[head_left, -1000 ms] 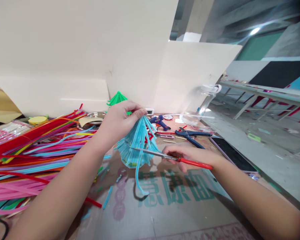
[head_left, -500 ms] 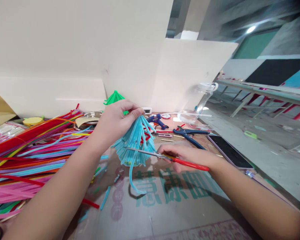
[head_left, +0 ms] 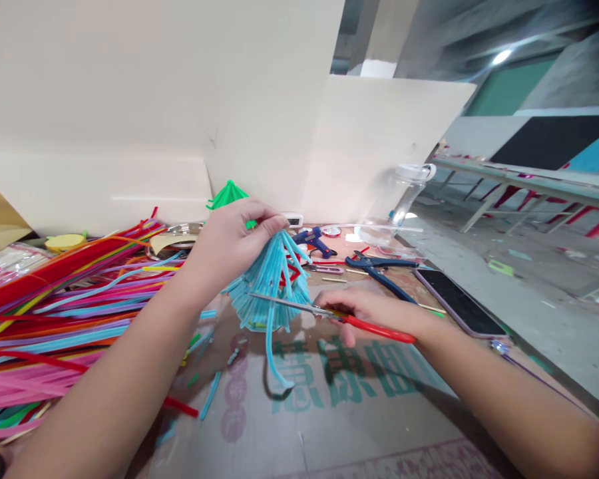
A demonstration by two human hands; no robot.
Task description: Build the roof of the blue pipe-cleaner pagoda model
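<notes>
My left hand pinches the top of a light-blue, umbrella-shaped pipe-cleaner piece. Its strands fan downward, and a bit of red shows among them. One long blue strand hangs below the rim, its end curling near the board. In my right hand is a pair of scissors with red handles. The blades point left across the front of the blue piece, at the long strand; whether they are fully closed I cannot tell.
Many coloured pipe cleaners lie at left. Behind stand a green umbrella-shaped piece and a clear bottle. A blue glue gun, dark-blue pliers and a phone lie at right. Blue offcuts dot the printed board.
The hanging end of the long blue strand has swung slightly to the right and straightened. Both hands and the scissors stay almost in place.
</notes>
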